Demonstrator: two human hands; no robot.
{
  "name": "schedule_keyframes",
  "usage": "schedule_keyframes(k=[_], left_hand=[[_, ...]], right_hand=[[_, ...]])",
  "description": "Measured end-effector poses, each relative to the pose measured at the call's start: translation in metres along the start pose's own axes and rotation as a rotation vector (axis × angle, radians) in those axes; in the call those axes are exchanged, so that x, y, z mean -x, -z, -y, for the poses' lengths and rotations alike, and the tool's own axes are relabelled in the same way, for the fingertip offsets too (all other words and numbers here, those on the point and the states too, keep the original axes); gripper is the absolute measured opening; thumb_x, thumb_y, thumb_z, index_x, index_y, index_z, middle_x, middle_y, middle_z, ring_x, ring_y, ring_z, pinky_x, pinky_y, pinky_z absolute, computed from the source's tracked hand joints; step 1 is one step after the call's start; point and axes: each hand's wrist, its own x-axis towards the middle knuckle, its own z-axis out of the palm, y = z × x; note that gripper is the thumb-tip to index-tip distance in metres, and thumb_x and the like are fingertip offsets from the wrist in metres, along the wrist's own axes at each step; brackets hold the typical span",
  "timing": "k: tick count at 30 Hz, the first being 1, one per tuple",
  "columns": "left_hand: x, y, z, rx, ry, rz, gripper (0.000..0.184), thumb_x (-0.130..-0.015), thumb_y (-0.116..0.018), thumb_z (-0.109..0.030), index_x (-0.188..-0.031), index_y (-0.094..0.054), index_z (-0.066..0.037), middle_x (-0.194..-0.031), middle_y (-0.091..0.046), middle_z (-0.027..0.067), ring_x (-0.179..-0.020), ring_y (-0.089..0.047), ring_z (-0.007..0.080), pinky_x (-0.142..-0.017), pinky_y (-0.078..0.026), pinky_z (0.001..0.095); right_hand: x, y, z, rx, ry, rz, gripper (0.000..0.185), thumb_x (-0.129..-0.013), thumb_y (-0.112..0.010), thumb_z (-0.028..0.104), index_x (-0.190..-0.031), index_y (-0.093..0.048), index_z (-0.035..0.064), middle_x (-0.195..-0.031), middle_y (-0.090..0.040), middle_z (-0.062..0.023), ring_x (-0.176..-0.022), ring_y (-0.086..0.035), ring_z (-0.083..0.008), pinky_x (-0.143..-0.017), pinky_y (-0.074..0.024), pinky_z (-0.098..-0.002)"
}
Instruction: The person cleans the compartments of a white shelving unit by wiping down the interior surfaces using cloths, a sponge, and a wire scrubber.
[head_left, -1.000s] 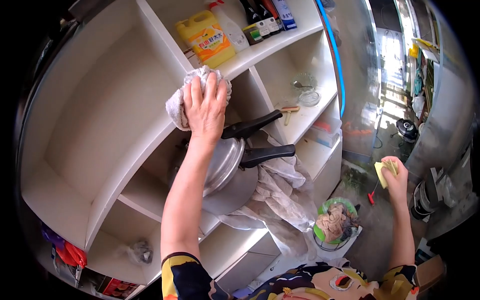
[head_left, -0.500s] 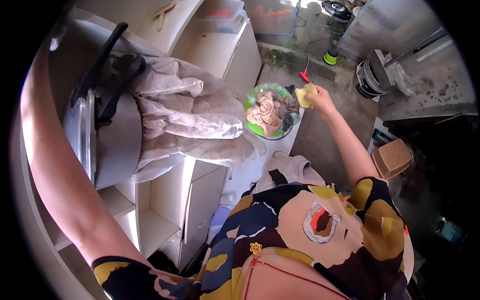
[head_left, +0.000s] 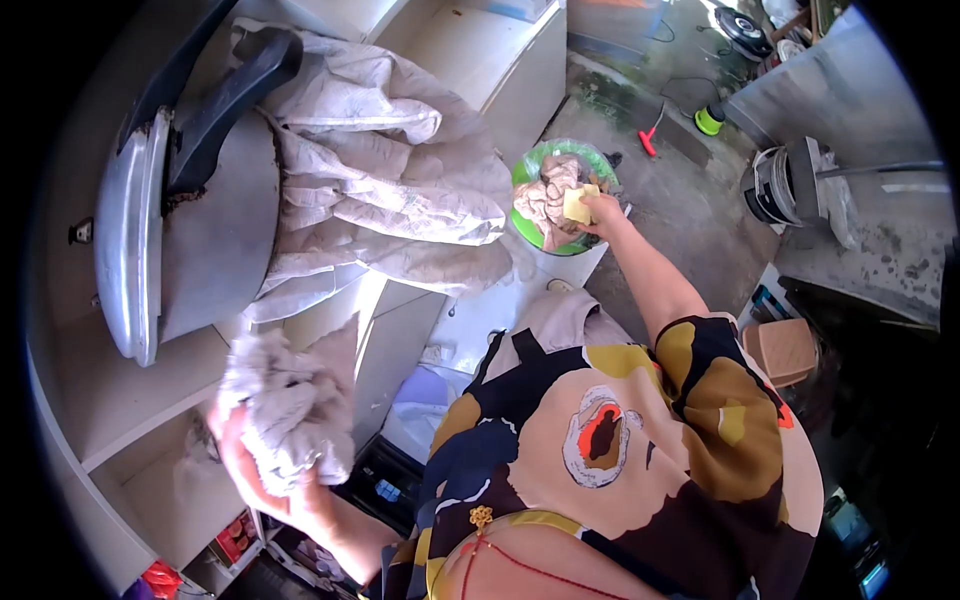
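Note:
My left hand (head_left: 262,465) is closed around a crumpled greyish-white cloth (head_left: 290,400), just below a pressure cooker (head_left: 225,240) with a metal lid and black handles. A large pale cloth (head_left: 400,190) spreads out from the cooker's base side. My right hand (head_left: 603,214) pinches a small folded yellow cloth (head_left: 578,204) over a green basin (head_left: 527,229). A beige rag (head_left: 545,195) and darker bits lie in the basin, partly hidden behind that hand.
White shelving (head_left: 130,400) runs along the left side. A red-handled tool (head_left: 647,142) and a lime-green round object (head_left: 709,120) are on the concrete floor. A bucket (head_left: 775,190) stands at the right, with a brown plastic box (head_left: 780,352) nearer me.
My left hand has come from beyond the cooker down to its near side and now holds the crumpled cloth. My right hand has brought the yellow cloth in over the basin. The view has shifted.

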Motion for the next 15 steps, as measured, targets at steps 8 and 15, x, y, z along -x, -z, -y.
schedule_keyframes(k=[8,15], left_hand=[[0.078,0.023,0.047,0.030,0.301,-0.075,0.055,-0.080,-0.066,-0.019,-0.125,-0.048,0.008,-0.118,-0.056,0.0140,-0.108,-0.053,0.0239,-0.098,-0.038,0.0355],[0.104,0.042,0.034,-0.114,0.451,-0.157,0.052,-0.066,-0.065,-0.007,-0.116,-0.056,0.000,-0.114,-0.054,0.0122,-0.108,-0.053,0.0241,-0.093,-0.041,0.0339]], right_hand=[[-0.018,-0.016,0.003,0.114,-0.111,0.027,0.047,-0.087,-0.064,0.023,-0.131,-0.045,0.0209,-0.132,-0.047,-0.0129,-0.112,-0.052,-0.0367,-0.080,-0.0475,-0.0607],[-0.094,0.006,-0.021,-0.046,0.163,1.095,0.047,-0.083,-0.066,0.012,-0.126,-0.048,0.0119,-0.124,-0.056,-0.0069,-0.109,-0.058,-0.0222,-0.088,-0.0517,-0.0406]])
